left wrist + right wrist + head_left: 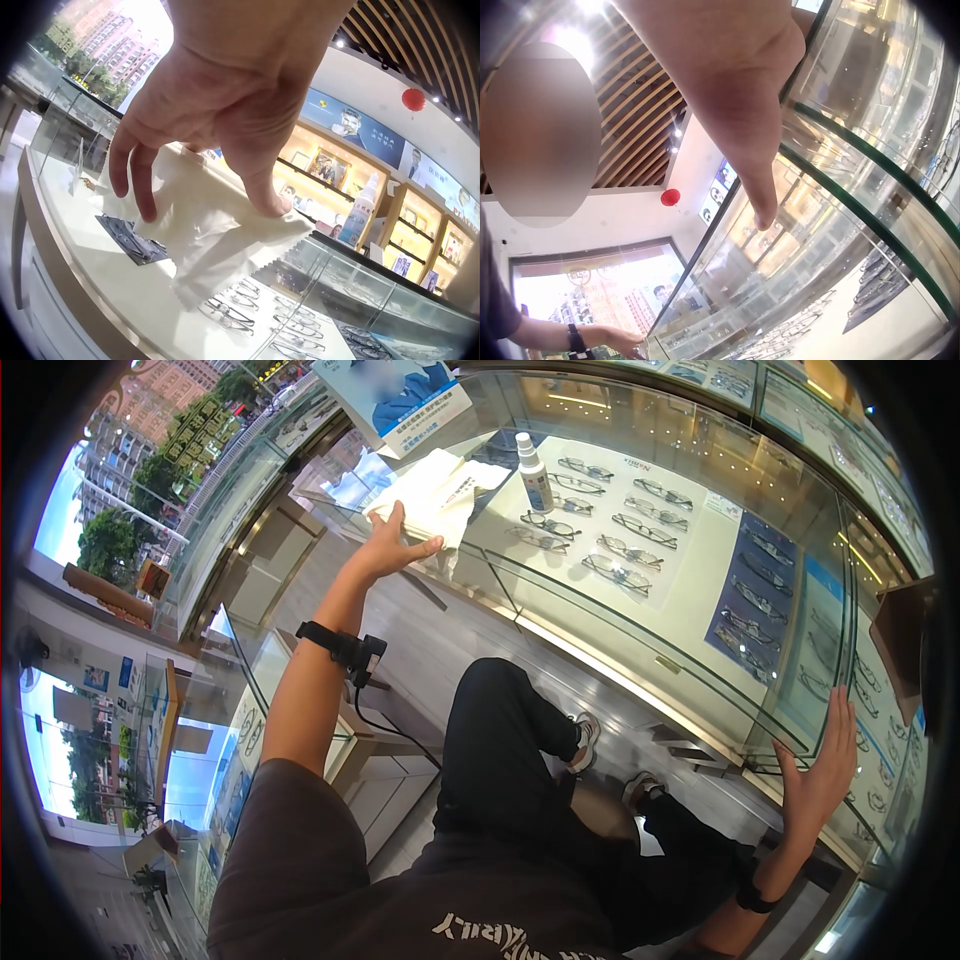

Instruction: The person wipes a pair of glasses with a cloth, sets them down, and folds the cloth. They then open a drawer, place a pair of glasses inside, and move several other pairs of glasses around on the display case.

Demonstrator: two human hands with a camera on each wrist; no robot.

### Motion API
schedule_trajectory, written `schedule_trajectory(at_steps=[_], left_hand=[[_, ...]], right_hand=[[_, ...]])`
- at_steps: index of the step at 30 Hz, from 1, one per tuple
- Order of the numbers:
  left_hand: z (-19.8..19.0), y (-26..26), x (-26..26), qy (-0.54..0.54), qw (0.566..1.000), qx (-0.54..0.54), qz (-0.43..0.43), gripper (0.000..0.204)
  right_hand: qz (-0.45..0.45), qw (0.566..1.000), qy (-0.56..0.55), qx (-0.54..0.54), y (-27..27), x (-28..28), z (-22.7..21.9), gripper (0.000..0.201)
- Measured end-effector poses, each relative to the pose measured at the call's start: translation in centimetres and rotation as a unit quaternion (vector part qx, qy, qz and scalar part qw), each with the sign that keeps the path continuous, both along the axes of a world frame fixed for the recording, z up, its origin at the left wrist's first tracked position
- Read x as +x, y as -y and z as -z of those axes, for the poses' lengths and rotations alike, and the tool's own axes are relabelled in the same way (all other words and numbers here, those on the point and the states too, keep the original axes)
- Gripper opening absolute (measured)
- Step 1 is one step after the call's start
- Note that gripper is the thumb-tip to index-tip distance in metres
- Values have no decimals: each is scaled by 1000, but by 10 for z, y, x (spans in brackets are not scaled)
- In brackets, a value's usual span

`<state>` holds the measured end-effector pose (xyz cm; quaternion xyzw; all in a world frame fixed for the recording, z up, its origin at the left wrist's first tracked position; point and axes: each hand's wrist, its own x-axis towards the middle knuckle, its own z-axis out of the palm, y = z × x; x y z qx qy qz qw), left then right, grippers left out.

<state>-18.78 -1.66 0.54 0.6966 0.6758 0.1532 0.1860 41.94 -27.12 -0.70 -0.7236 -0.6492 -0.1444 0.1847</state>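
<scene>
In the head view, my left hand (388, 548) rests on a white cloth (435, 490) at the left end of a glass display counter (640, 635). Its thumb and fingers are spread over the fabric. The left wrist view shows the thumb touching the cloth (206, 217) near its zigzag edge. A white spray bottle (535, 482) with a blue label stands upright just right of the cloth. At the counter's right end, my right hand (822, 765) lies along the glass edge, fingers straight, thumb apart, holding nothing. In the right wrist view its thumb points down against the glass.
Rows of eyeglasses (640, 530) lie inside the counter, with more on a dark blue panel (752, 595). A poster stand (425, 420) is behind the cloth. A brown object (900, 645) stands at the far right. A cable (395, 730) hangs from the left wrist camera.
</scene>
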Motion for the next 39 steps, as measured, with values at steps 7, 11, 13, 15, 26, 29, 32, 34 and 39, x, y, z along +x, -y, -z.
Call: schedule_trajectory(at_steps=[7,11,13,15,26,29,32,34,39], left_hand=[[-3,1,3,3,1000,-19,-8,146],[-2,2,2,33,999,-20,-6,146],[-1,3,3,32,999,-13,-8,146],[2,3,2,43,999,-9,-10,146],[17,2,-2,69,997,16,-5,145],[19,1,-3,93,996,7,-2,146],[19,1,-1,96,995,-1,1,146],[17,1,1,89,996,-7,7,147],[17,2,2,95,995,-7,2,149]], right_hand=[[10,1000,-3,-3,1,-1,0,97],[5,1000,-8,0,1,-1,0,96],[8,1000,-7,-1,1,-2,-1,97],[7,1000,-6,-1,1,-1,-1,97],[7,1000,-10,-6,1,-1,-1,97],[11,1000,-8,-6,1,-2,-1,97],[12,1000,-9,-7,1,-2,0,97],[10,1000,-11,-4,1,-1,0,97],[15,1000,-9,-6,1,-4,-2,98]])
